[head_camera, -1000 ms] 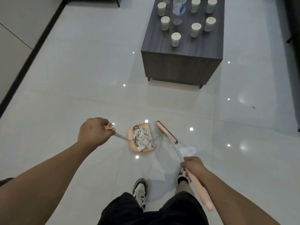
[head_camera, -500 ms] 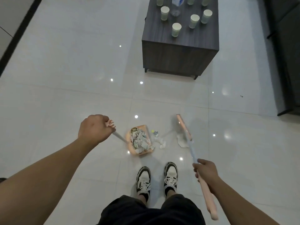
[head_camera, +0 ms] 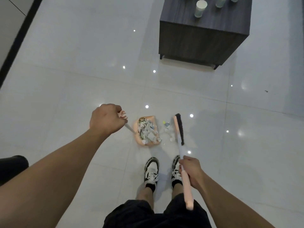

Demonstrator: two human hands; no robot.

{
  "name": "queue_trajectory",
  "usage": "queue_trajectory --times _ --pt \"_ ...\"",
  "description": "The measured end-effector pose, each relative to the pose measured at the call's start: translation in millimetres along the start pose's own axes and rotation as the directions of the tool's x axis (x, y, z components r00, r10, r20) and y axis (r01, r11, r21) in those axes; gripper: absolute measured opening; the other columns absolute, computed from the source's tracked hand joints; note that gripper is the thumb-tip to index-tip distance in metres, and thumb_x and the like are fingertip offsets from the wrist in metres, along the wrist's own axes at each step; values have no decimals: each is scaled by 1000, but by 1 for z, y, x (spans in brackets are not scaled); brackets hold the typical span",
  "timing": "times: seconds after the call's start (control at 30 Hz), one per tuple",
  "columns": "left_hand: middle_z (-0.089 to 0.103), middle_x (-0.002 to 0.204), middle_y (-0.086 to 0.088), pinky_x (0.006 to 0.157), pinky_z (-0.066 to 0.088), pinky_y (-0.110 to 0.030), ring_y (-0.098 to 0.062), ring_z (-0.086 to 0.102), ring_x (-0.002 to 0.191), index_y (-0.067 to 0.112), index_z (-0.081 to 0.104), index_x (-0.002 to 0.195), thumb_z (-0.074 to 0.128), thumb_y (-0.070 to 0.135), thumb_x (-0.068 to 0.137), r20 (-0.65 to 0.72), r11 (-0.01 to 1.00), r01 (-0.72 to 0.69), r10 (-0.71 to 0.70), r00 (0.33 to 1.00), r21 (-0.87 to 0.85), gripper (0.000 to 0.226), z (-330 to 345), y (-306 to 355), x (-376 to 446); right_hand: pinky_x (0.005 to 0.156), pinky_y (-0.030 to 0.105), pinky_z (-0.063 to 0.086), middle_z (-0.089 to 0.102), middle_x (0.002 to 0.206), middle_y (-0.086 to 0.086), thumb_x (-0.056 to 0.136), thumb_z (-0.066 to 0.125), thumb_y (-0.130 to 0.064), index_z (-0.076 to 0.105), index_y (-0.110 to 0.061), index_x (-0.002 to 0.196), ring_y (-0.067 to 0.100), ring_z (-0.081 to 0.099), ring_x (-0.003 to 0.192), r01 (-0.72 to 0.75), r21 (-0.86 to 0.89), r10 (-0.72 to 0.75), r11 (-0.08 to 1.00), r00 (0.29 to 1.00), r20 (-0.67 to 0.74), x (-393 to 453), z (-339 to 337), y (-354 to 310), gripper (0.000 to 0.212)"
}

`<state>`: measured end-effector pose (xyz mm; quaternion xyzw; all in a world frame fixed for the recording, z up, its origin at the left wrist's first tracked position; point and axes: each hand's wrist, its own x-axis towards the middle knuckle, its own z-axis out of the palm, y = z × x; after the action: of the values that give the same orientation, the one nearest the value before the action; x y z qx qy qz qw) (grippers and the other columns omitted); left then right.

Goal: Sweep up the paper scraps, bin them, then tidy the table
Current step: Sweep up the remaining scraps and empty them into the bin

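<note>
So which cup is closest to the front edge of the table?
The white-rimmed cup standing alone on the left of the table. The other cups sit farther back, cut off by the picture's top edge.

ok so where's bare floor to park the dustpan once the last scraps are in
Bare tile lies wide to the left of the dustpan, beyond the left hand, and ahead toward the table. Crowded: the gap between dustpan and broom, strewn with loose scraps, and near the shoes.

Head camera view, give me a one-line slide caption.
Left hand holds scrap-filled dustpan; right hand brooms last scraps.
</note>
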<state>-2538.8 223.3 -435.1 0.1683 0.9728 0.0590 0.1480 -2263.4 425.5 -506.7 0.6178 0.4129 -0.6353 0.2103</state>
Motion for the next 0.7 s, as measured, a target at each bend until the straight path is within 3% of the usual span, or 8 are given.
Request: queue_trajectory --times 0.03,0.07,0.1,0.2,0.37,0.47,0.57,0.7 --pt "57 58 10 55 45 -25 -14 54 58 29 61 64 58 46 63 -6 1000 -1 1 1000 1 18 2 -2 0 41 25 41 51 72 15 90 58 4 53 1 90 19 46 45 3 -17 -3 1000 1000 27 -5 12 0 6" --pt "57 58 10 55 46 -25 -13 53 57 29 60 64 57 46 63 -9 1000 -4 4 1000 -2 18 3 -5 -1 41 25 42 52 72 14 90 60 2 50 -21 94 18 47 44 -12 -35 14 999 998 60 -6 21 3 25" --pt "57 58 10 55 45 -24 -14 54 58 28 59 63 57 46 63 -7 1000 -8 8 1000 -4 18 5 -9 -3 40 25 41 53 70 13 90 61 0 55 -12 98 18 48 42 -10 -64 16 998 996 93 -9 30 2 15" --pt "58 60 9 54 43 -24 -17 55 59 28 59 64 58 46 63 1 1000 -25 25 1000 1 18 8 -21 -8 38 22 37 52 66 11 90 62 -1 57 -12 93 17 46 40 -30 -62 41 998 983 177 -20 50 -7 12" --pt "58 69 12 55 41 -26 -16 55 64 32 60 72 62 49 68 34 999 -33 33 999 -4 17 5 -39 -21 37 20 36 53 60 10 91 60 1 59 -11 93 16 46 40 -34 -21 38 999 983 181 -24 61 -19 12" --pt "55 65 10 52 37 -24 -16 54 62 33 59 72 53 49 74 91 995 -19 10 996 99 18 4 -52 -34 37 18 33 48 58 10 90 59 2 61 -2 103 17 42 39 -40 -78 53 996 983 176 -26 60 -24 13" --pt "55 65 10 51 33 -24 -16 54 64 32 57 67 53 60 76 139 990 110 -121 983 86 30 -5 -64 -45 37 19 31 44 59 11 89 59 3 55 12 121 17 39 40 -4 -185 39 983 982 185 -24 58 -36 33" --pt "57 65 9 53 34 -27 -15 54 66 33 55 63 53 64 71 47 930 364 -362 931 -52 32 -17 -88 -85 37 19 32 46 58 11 89 60 0 59 -6 90 18 41 40 46 -355 54 934 962 266 -30 75 -75 6"
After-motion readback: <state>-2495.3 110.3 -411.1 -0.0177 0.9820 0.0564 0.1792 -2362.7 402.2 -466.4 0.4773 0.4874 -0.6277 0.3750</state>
